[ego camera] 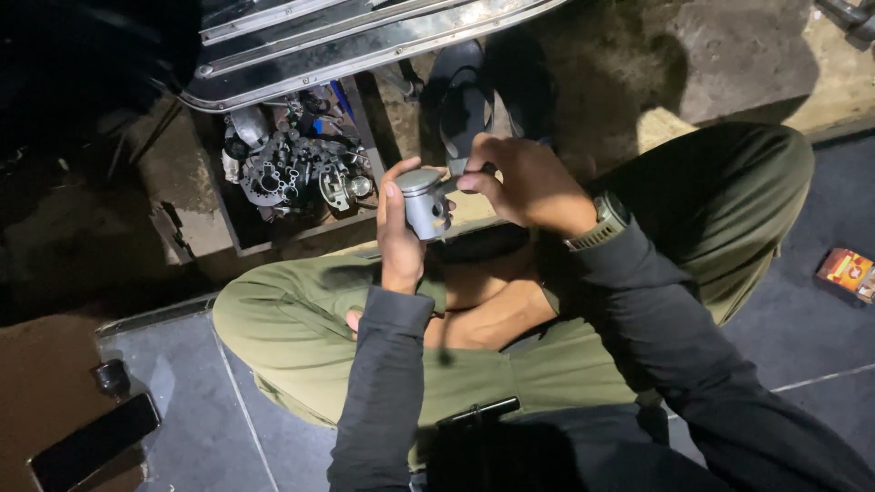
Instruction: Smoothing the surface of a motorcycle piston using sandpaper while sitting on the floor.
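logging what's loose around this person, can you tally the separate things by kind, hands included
hands: 2 (left hand, right hand)
metal piston: 1
wristwatch: 1
phone on the floor: 1
small orange box: 1
sandal: 1
tray of engine parts: 1
total: 8

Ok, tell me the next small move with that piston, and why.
Probably a small turn of the piston in the left hand to bring its side hole squarely toward the right hand. The left hand's grip wraps the piston skirt, and the right hand's fingertips pinch something small and dark right beside the crown; what it is cannot be made out.
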